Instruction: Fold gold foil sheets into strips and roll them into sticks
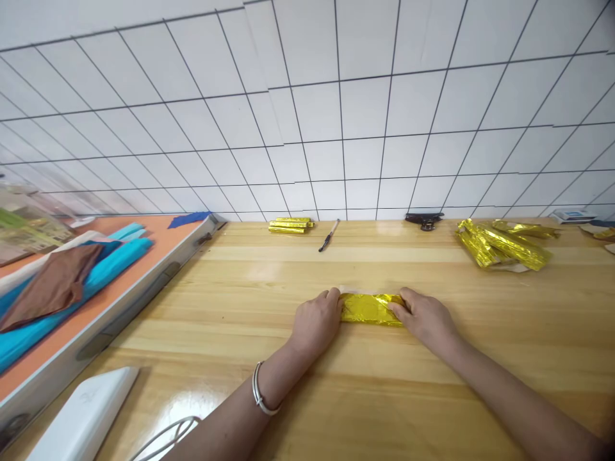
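Observation:
A flat strip of shiny gold foil paper (369,308) lies across the middle of the wooden table. At its left end my left hand (318,320) is closed on it, a metal bangle around that wrist. My right hand (425,320) pinches the other end, with the thumb on top of the foil and the fingers along its far edge. A thin pale edge shows behind the strip. The parts of the foil under my fingers are hidden.
Near the wall sit a small stack of gold foil strips (291,225), a pen (329,235) and a black clip-like object (425,220). More crumpled gold foil (504,246) lies at right. At left are an orange-topped box (158,234) with blue and brown cloth and a white device (86,416) with a cable.

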The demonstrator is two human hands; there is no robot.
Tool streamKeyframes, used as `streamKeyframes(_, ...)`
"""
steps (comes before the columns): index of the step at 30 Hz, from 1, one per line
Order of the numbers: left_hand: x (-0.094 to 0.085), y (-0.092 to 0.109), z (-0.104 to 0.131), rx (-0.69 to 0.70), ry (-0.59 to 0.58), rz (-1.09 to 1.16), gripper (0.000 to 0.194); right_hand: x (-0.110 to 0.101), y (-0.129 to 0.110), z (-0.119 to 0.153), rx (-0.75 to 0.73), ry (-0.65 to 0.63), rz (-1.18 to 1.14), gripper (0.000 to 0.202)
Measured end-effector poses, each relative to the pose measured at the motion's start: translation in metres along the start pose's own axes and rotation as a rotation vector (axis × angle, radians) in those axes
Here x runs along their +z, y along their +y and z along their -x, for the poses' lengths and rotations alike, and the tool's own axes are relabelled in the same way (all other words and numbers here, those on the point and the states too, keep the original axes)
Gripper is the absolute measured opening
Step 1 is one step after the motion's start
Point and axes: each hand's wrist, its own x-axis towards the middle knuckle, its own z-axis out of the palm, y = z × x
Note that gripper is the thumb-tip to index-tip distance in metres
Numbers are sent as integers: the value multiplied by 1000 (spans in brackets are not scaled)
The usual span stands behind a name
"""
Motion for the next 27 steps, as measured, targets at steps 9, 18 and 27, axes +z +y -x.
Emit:
streamKeyframes(9, -9, 3, -24, -65, -153, -50, 28, 0, -5, -4, 60, -63, 152, 26)
streamKeyframes(18, 3, 2, -30, 0, -89, -88, 24, -4, -8, -7, 104, -130, 183, 27)
streamKeyframes(27, -13, 7, -5, 526, 171, 32, 40, -2, -9, -6, 98, -108, 194, 26)
